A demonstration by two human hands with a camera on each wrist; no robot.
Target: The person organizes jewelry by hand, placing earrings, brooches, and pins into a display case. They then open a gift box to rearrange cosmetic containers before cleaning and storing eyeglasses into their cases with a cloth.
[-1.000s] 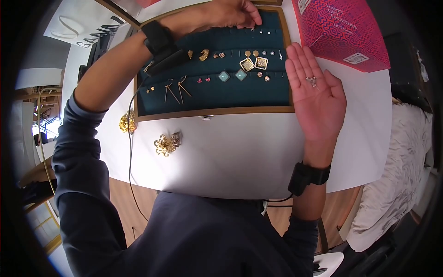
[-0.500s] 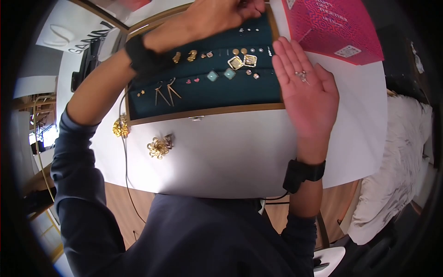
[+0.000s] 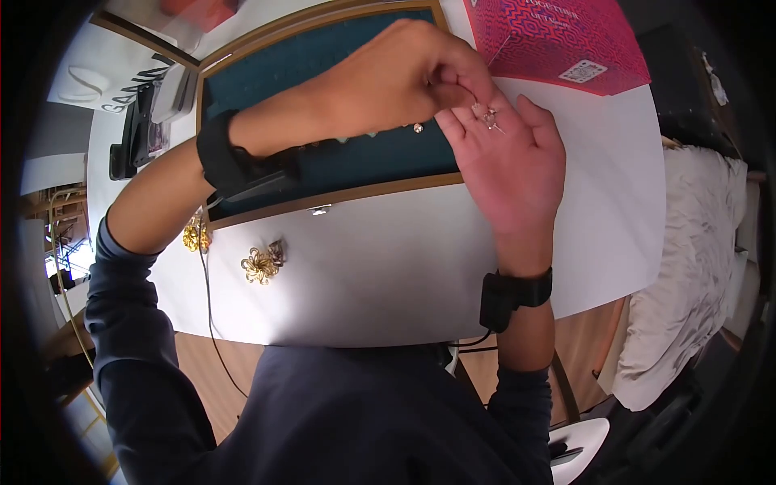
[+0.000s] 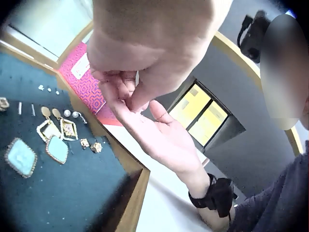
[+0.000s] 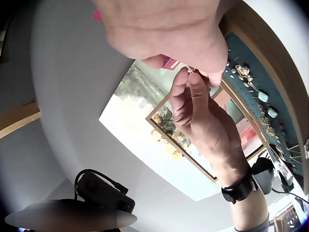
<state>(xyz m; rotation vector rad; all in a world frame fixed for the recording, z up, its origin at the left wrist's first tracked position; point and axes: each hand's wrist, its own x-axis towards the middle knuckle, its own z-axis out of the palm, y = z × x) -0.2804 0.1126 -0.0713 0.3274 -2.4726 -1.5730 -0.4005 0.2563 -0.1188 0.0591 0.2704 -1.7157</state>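
Palm up beside the case, my right hand (image 3: 521, 182) lies flat with small silvery earrings (image 3: 490, 121) on its fingers. My left hand (image 3: 396, 77) reaches across the case to them, its fingers curled. In the right wrist view the left hand's thumb and forefinger (image 5: 195, 92) pinch a small sparkling earring (image 5: 190, 70). The left wrist view shows the left hand (image 4: 145, 43) over the right fingers, hiding the contact. The teal-lined case (image 3: 339, 194) holds several earrings, among them a turquoise one (image 4: 57, 149).
Two gold ornaments, one flower-shaped (image 3: 260, 265) and one at the case's corner (image 3: 194, 234), lie on the white table (image 3: 364, 275). A pink patterned bag (image 3: 558, 40) stands behind the right hand. A cable (image 3: 208, 307) hangs over the table's front edge.
My left hand has come from the far right part of the case to the right hand's fingers. The right hand stays palm up, while the whole head view has shifted somewhat.
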